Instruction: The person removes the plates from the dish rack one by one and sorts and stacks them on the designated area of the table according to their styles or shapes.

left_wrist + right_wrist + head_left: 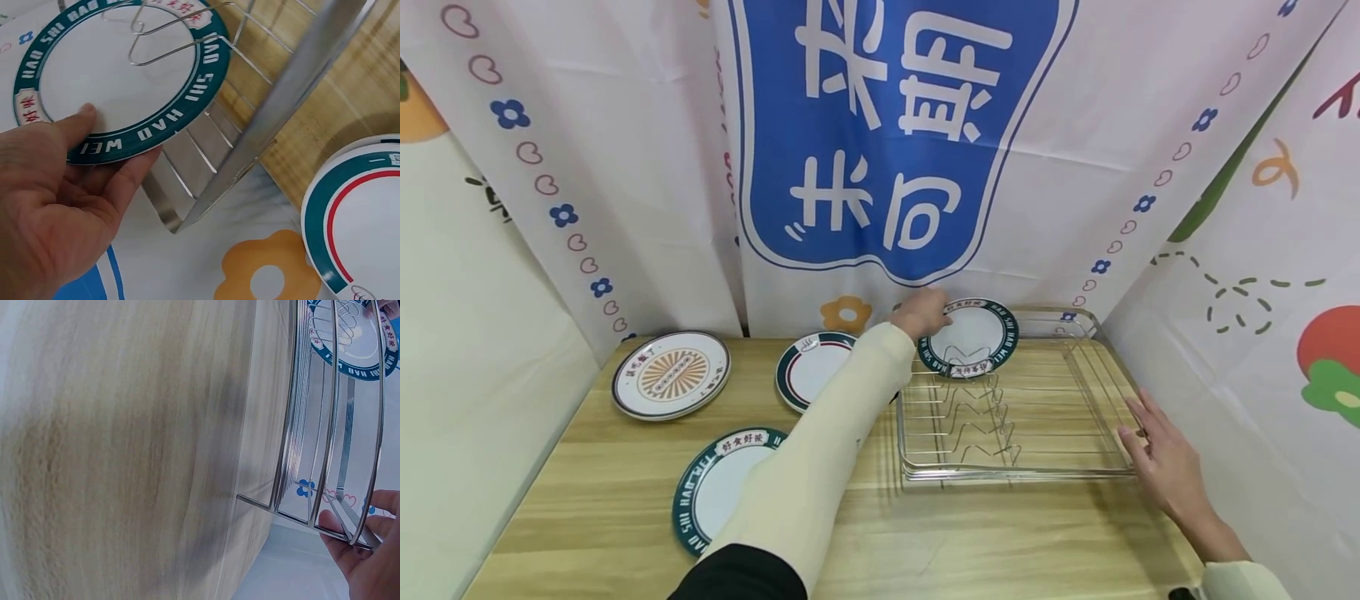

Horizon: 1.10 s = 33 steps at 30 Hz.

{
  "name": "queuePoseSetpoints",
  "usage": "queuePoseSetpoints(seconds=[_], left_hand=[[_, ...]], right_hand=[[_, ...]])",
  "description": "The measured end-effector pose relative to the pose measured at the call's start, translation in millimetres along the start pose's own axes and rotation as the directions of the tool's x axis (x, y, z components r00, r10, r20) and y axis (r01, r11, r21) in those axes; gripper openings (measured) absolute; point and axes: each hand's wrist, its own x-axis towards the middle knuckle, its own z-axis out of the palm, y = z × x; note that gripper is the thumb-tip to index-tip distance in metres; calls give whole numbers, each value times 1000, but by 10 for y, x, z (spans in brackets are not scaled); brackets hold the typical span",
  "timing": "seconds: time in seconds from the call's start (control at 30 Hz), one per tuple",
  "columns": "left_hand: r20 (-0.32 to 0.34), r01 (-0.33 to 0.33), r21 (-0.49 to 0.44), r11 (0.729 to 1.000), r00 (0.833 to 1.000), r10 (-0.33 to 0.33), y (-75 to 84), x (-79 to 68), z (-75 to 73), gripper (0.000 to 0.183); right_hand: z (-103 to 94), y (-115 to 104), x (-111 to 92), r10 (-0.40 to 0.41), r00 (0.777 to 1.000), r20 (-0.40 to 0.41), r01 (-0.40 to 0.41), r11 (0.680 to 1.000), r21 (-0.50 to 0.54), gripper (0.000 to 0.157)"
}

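Note:
My left hand (921, 314) holds a white plate (973, 335) with a green lettered rim by its left edge, at the back of the wire dish rack (1022, 476). In the left wrist view the thumb lies on the face of the plate (119, 75) and the fingers are behind it. The plate leans upright, with bent wire dividers in front of its face; its lower edge's contact with the rack is unclear. My right hand (1168, 462) grips the rack's right side; the right wrist view shows thumb and fingers (382, 501) around the rim.
Left of the rack lie a green-rimmed plate with a red ring (812, 367), a larger green lettered plate (730, 483), partly under my left sleeve, and plates with a sunburst pattern (672, 375). A printed cloth (647, 208) hangs behind the wooden table (587, 500).

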Motion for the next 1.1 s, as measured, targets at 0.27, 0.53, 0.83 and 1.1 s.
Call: queuePoseSetpoints(seconds=[0.27,0.53,0.83,1.1], left_hand=[[-23,-21,1,1000,1000,21,-40,-72,25,15],[-22,-33,-15,999,999,33,-67,-39,34,16],[-62,-81,20,997,995,82,-41,-99,-67,22],[-131,-140,67,988,980,148,-12,-168,-156,21]], right_hand=[[-10,-14,7,4,1000,5,-4,1000,-1,46],[-6,-7,10,1,1000,0,-1,1000,1,46],[-5,-3,26,6,1000,1,-6,1000,-4,47],[-16,-25,21,5,1000,-4,-5,1000,-7,46]])
